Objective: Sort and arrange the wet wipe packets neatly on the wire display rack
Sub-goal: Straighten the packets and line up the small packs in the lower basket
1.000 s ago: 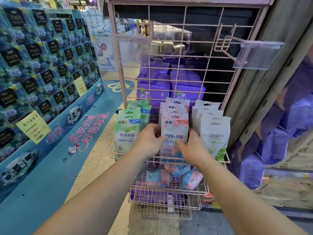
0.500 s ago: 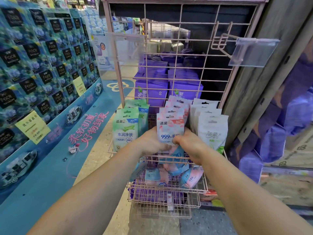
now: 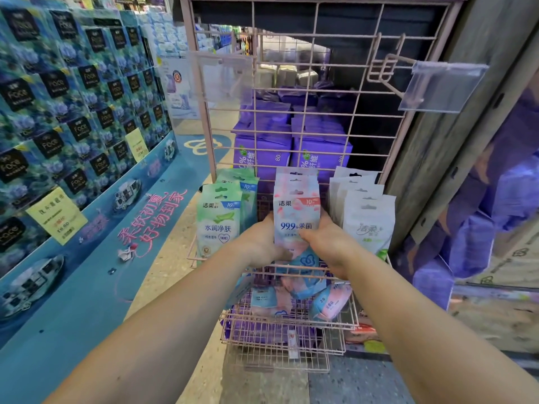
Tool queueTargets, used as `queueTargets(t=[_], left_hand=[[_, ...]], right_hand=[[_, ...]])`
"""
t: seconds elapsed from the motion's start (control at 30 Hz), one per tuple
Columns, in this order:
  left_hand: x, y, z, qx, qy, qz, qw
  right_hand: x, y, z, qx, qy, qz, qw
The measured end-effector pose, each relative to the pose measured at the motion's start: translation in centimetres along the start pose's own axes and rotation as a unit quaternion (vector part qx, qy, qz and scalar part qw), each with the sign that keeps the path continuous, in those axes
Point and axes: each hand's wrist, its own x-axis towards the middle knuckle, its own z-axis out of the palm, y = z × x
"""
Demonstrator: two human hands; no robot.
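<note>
A pink wire display rack (image 3: 303, 132) stands in front of me with three upright rows of wet wipe packets on its upper shelf: green packets (image 3: 217, 217) at left, pink packets (image 3: 297, 211) in the middle, white packets (image 3: 366, 217) at right. My left hand (image 3: 256, 243) and my right hand (image 3: 329, 243) grip the lower sides of the front pink packet, one hand on each side. Loose pink and blue packets (image 3: 329, 301) lie jumbled in the wire basket below.
Purple tissue packs (image 3: 262, 147) show through the rack's back grid. A clear plastic price holder (image 3: 440, 86) juts out on a hook at upper right. A blue display wall (image 3: 73, 112) of boxed goods runs along the left. A wooden post (image 3: 455, 126) flanks the rack's right side.
Both hands have stayed on the middle pink stack, closing in on the front packet's lower sides. My view has shifted slightly.
</note>
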Motion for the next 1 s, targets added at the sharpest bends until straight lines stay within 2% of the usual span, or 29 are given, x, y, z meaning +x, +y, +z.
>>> queueTargets(t=[0.07, 0.13, 0.23, 0.27, 0.33, 0.37, 0.4, 0.43, 0.5, 0.57, 0.63, 0.8, 0.9, 1.0], left_hand=[[-0.6, 0.5, 0.0, 0.022, -0.001, -0.010, 1.000], [-1.9, 0.6, -0.3, 0.007, 0.039, -0.017, 0.999], [-5.1, -0.3, -1.6, -0.071, 0.105, 0.006, 0.992], [-6.3, -0.7, -2.3, -0.099, 0.143, 0.015, 0.985], [-8.2, -1.8, -4.0, -0.150, 0.274, 0.026, 0.950], [-8.6, -3.0, -4.9, -0.161, 0.338, 0.022, 0.927], [-8.8, -4.3, -5.8, -0.157, 0.372, 0.003, 0.915], [-8.6, -5.8, -6.5, -0.145, 0.365, -0.033, 0.919], [-7.7, -8.7, -7.5, -0.138, 0.251, -0.104, 0.953], [-6.7, -10.2, -7.8, -0.138, 0.120, -0.125, 0.975], [-6.0, -10.5, -7.8, -0.149, 0.056, -0.112, 0.981], [-5.8, -10.8, -6.6, -0.153, 0.078, -0.036, 0.985], [-5.9, -11.3, -6.4, -0.098, 0.110, 0.015, 0.989], [-5.2, -10.6, -6.7, -0.063, 0.098, 0.050, 0.992]], right_hand=[[-0.3, 0.2, 0.3, 0.003, 0.009, 0.013, 1.000], [-1.2, 0.5, 0.2, -0.005, 0.028, 0.019, 0.999], [-3.5, 0.2, 0.6, -0.007, 0.095, -0.062, 0.994], [-4.5, -0.3, 1.1, -0.009, 0.141, -0.101, 0.985], [-6.4, -1.6, 2.6, -0.010, 0.214, -0.176, 0.961], [-7.0, -2.2, 3.6, -0.022, 0.212, -0.196, 0.957], [-7.3, -2.8, 4.7, -0.043, 0.182, -0.198, 0.962], [-7.1, -3.0, 5.8, -0.070, 0.135, -0.175, 0.973], [-5.6, -3.1, 7.9, -0.116, 0.054, -0.104, 0.986], [-3.7, -3.3, 9.6, -0.151, 0.028, -0.066, 0.986], [-2.3, -3.9, 10.9, -0.175, 0.030, -0.047, 0.983], [-0.7, -4.6, 12.2, -0.137, 0.089, 0.008, 0.987], [0.1, -4.5, 12.4, -0.104, 0.092, 0.035, 0.990], [0.4, -4.7, 12.4, -0.066, 0.094, 0.046, 0.992]])
